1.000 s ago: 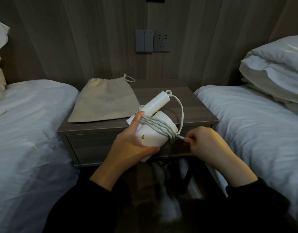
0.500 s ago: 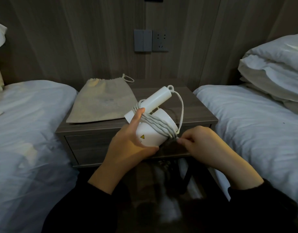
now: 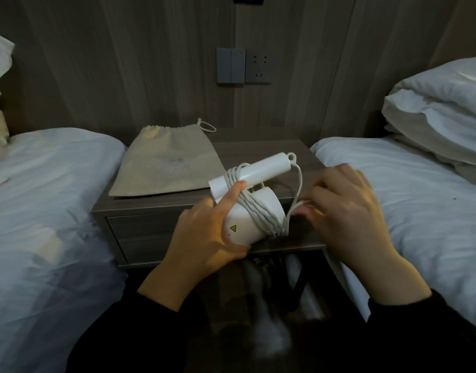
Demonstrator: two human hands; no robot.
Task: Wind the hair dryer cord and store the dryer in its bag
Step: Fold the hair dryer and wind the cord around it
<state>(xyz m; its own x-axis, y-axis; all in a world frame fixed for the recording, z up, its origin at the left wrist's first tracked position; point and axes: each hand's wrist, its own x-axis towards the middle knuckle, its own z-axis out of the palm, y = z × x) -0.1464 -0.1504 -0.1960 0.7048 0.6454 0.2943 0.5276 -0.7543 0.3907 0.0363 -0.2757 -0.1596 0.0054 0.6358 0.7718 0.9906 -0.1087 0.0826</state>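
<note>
**A:** What room was there around the work?

**B:** The left bed (image 3: 56, 184) ran off the frame's left edge. The bag (image 3: 164, 162) lay flat on the left half of the nightstand (image 3: 258, 146), its near edge close to the front lip. The right half of the top was bare. The right bed (image 3: 419, 197) closed in the gap on the other side.

**A:** And the dryer?

**B:** The left hand (image 3: 204, 238) gripped the body of the hair dryer (image 3: 247, 224) and held it up in front of the nightstand's front edge. Its forefinger lay straight over the wound cord (image 3: 261, 214). The right hand (image 3: 347, 211) was just beside it, fingertips bent onto the cord's loose run and pinching it.

**A:** Anything unclear?

**B:** The right fingers were blurred, the left palm hid the dryer's near side, and the floor below was a dark smear.

**A:** Counts?

**B:** Two beds, one bag, one nightstand with one drawer, one dryer and two hands. The cord made several turns, too bunched to count.
</note>
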